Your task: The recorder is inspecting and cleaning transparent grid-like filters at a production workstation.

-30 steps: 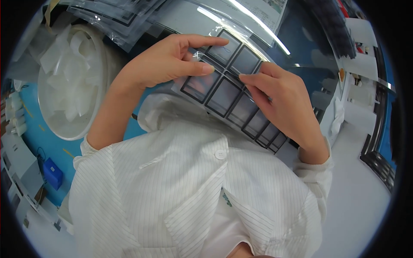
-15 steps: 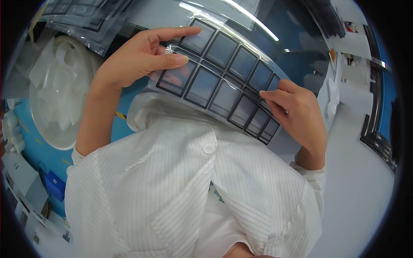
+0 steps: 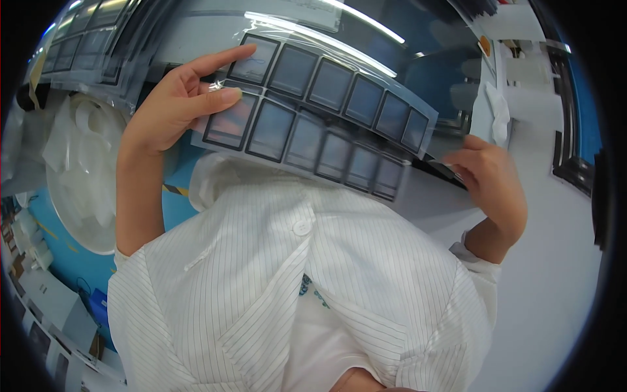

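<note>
A clear plastic sheet (image 3: 330, 85) with two rows of black-framed rectangular panels is stretched across in front of me. At its left end my left hand (image 3: 166, 108) grips it, thumb on top, index finger stretched along the upper panel, other fingers behind the film. Off the sheet's right end, my right hand (image 3: 493, 179) pinches the end of a thin dark strip (image 3: 441, 168), which runs back toward the gap between the two rows. Motion blurs the right fingertips and the sheet's lower right part.
At the left stands a white bin (image 3: 55, 186) with crumpled translucent film (image 3: 88, 150) inside. More framed sheets (image 3: 81, 49) lie at the upper left. A crumpled white piece (image 3: 498, 114) rests on the right-hand surface. A small blue box (image 3: 99, 306) is low at the left.
My right hand has moved right, off the sheet, drawing the dark strip out with it. My left hand and the sheet have shifted left. The two rows now lie apart at the right end.
</note>
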### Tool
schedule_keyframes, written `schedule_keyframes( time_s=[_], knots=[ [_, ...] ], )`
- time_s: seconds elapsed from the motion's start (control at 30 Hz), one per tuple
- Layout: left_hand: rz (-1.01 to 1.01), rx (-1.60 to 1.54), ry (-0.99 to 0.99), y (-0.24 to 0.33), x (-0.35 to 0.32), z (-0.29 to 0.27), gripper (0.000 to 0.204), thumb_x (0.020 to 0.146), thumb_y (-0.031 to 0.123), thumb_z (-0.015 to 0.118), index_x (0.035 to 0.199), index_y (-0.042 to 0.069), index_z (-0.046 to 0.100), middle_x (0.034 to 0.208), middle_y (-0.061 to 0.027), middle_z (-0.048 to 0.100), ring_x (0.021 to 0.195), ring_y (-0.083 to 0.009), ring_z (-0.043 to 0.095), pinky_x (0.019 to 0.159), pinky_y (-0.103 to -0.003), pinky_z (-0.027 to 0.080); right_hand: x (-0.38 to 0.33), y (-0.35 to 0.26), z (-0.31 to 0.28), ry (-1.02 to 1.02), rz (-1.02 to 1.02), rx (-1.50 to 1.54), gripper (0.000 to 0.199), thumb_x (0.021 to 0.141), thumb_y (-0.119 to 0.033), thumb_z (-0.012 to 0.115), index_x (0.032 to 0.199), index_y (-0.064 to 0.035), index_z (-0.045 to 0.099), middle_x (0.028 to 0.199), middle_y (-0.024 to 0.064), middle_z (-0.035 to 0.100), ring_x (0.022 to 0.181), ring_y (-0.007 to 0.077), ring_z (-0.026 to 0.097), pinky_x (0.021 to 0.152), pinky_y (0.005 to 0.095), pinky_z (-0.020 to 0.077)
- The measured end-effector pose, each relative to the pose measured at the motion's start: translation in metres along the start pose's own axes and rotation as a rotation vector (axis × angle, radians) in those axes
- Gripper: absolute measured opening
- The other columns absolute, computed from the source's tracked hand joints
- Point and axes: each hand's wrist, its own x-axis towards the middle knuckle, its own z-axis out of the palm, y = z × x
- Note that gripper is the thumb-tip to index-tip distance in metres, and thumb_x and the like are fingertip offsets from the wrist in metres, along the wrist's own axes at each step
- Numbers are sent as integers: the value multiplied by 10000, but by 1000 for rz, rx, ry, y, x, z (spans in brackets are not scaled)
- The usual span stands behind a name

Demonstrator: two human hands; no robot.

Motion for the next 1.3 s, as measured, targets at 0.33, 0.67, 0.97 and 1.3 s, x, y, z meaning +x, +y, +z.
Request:
schedule_keyframes(
  time_s=[0.33, 0.67, 0.97, 1.3],
  knots=[
    [38, 45, -146, 28, -13, 28, 726, 760, 97, 734, 1416, 47, 426, 618, 114, 484, 506, 13, 318, 483, -163, 242, -8, 69, 38, 486, 282, -117, 275, 758, -113, 745, 984, -26, 615, 999, 96, 625, 901, 187, 601, 779, 328, 465],
    [448, 296, -508, 118, -41, 44, 342, 744, -29, 686, 1074, -109, 651, 924, -194, 707, 821, -167, 706, 646, -212, 520, 37, -46, 79, 142, -631, 720, 605, 711, -275, 803, 1217, -45, 564, 1204, 95, 597, 1074, 262, 586, 948, 352, 450],
    [131, 338, 87, 74, 24, 2, 302, 885, 116, 640, 1178, 43, 647, 746, 36, 614, 661, -23, 527, 589, -166, 392, 66, 31, 37, 71, -128, 923, 223, 910, -91, 601, 1104, 17, 623, 872, 24, 635, 772, 72, 554, 720, 217, 473],
    [457, 1650, -97, 51, 35, 60, 1043, 602, 351, 839, 1460, 107, 299, 1448, -165, 332, 1310, -402, 334, 1058, -505, 303, 38, -17, 64, 164, -114, -39, 1022, 646, -429, 814, 1435, -34, 299, 1450, 226, 331, 1317, 400, 347, 1077, 478, 302]
  ],
)
